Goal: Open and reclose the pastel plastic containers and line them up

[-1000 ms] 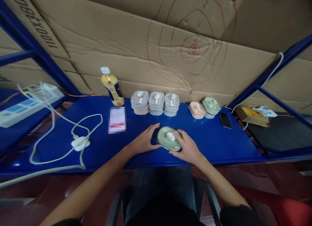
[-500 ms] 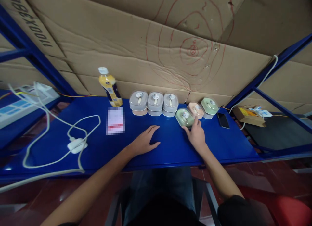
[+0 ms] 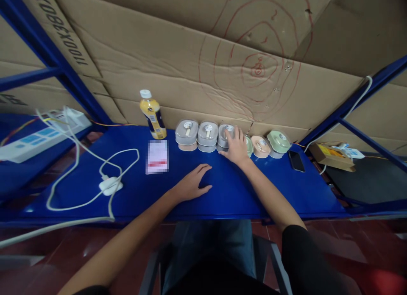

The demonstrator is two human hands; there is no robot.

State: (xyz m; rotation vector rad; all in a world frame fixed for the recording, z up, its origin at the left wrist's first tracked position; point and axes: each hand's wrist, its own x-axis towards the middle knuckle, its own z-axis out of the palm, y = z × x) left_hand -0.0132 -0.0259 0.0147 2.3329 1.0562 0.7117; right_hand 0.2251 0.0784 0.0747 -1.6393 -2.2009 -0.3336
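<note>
My right hand (image 3: 237, 147) reaches over a grey lidded container (image 3: 225, 132), fingers spread at its top and right side, the thumb low in front. Whether it grips the container is unclear. Left of this one stand two more grey containers, the middle one (image 3: 207, 134) and the far left one (image 3: 187, 132), which has a peach base. Partly behind my right hand is a low green container (image 3: 249, 146). Beside it are a low peach container (image 3: 260, 147) and a green-topped container (image 3: 278, 141) with a grey base. My left hand (image 3: 192, 184) rests open on the blue table (image 3: 203, 206), touching no container.
A yellow bottle (image 3: 153, 117) and a blurred-out pale card (image 3: 157, 157) are at the left. Further left lie a white adapter (image 3: 110, 185) with looping cable and a power strip (image 3: 47, 136). A phone (image 3: 296, 161) lies at the right; a cardboard wall (image 3: 159, 62) closes the back.
My right hand has moved left from the low green container to the third grey container. The low green container now sits further back, in line with the row. My left hand stays put.
</note>
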